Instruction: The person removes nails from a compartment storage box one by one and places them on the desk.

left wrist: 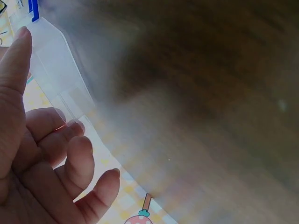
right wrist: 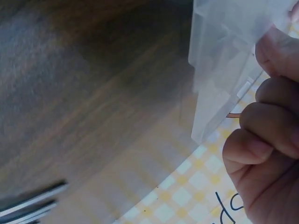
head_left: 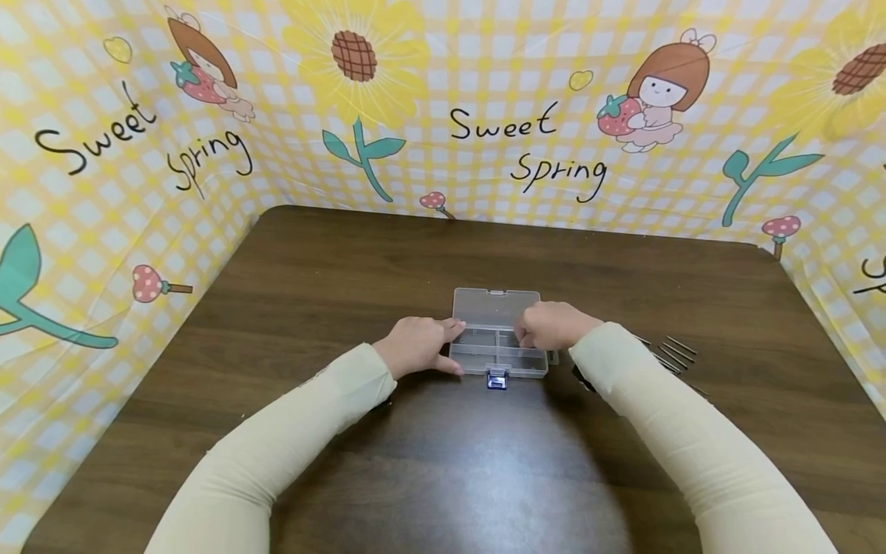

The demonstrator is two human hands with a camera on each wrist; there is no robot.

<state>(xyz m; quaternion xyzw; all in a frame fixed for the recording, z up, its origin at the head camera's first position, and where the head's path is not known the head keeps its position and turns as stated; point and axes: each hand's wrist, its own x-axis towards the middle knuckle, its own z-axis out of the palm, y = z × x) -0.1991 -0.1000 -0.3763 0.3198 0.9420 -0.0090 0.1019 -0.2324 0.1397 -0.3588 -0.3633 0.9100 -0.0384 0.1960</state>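
A clear plastic compartment box [head_left: 498, 351] sits on the table with its lid [head_left: 487, 306] raised at the back and a blue latch [head_left: 496, 379] at the front. My left hand [head_left: 422, 344] is at the box's left end. Its thumb [left wrist: 16, 60] stretches straight along the box in the left wrist view, while the other fingers are bent loosely near the lid side. Over the rear right compartment is my right hand [head_left: 554, 325], fingertips down inside. Its outer fingers [right wrist: 266, 121] are curled; whether the fingertips pinch anything is hidden.
Several thin metal rods [head_left: 678, 348] lie on the dark wooden table [head_left: 332, 269] to the right, partly behind the right sleeve. A small clear piece [head_left: 554, 358] shows by the box's right side. A patterned cloth [head_left: 484, 77] surrounds the table's back and sides.
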